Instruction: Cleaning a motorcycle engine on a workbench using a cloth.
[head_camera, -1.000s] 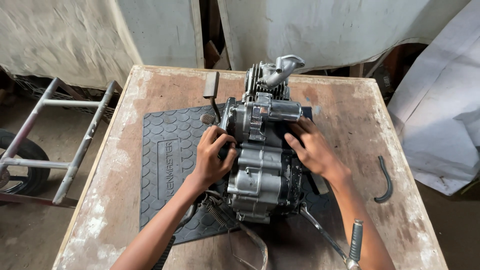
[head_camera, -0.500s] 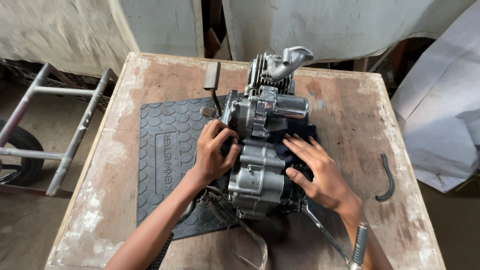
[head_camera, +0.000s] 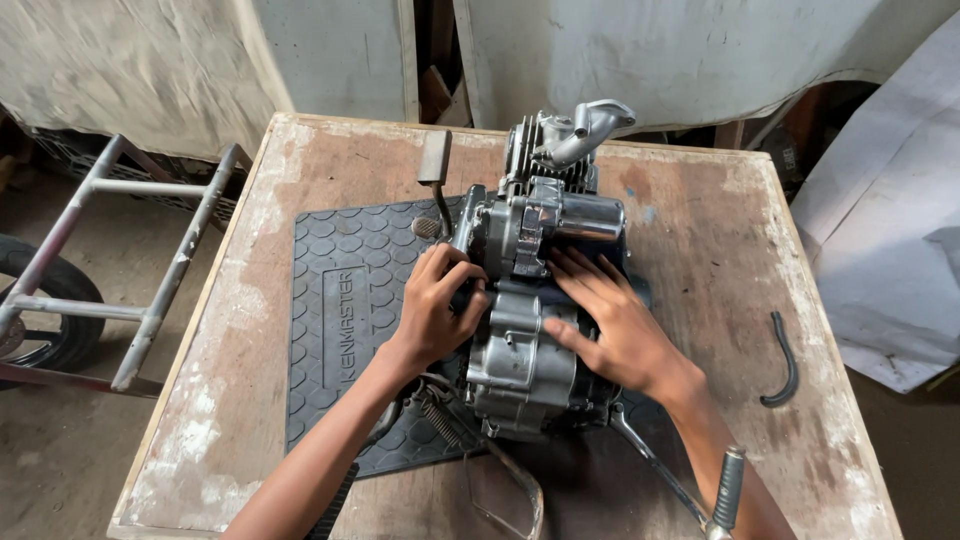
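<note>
Black hose (head_camera: 784, 360), metal frame (head_camera: 120, 300)

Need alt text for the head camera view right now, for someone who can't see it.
Both bare hands rest on a grey motorcycle engine lying on a black rubber mat on a worn wooden table: the left hand grips its left side, the right hand lies flat on top. A curved black hose lies at the table's right edge.

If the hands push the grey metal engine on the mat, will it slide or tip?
The grey metal engine block looks solid, probably heavy. On the black rubber mat it likely grips rather than slides. Lying low and wide, it seems unlikely to tip.
</note>
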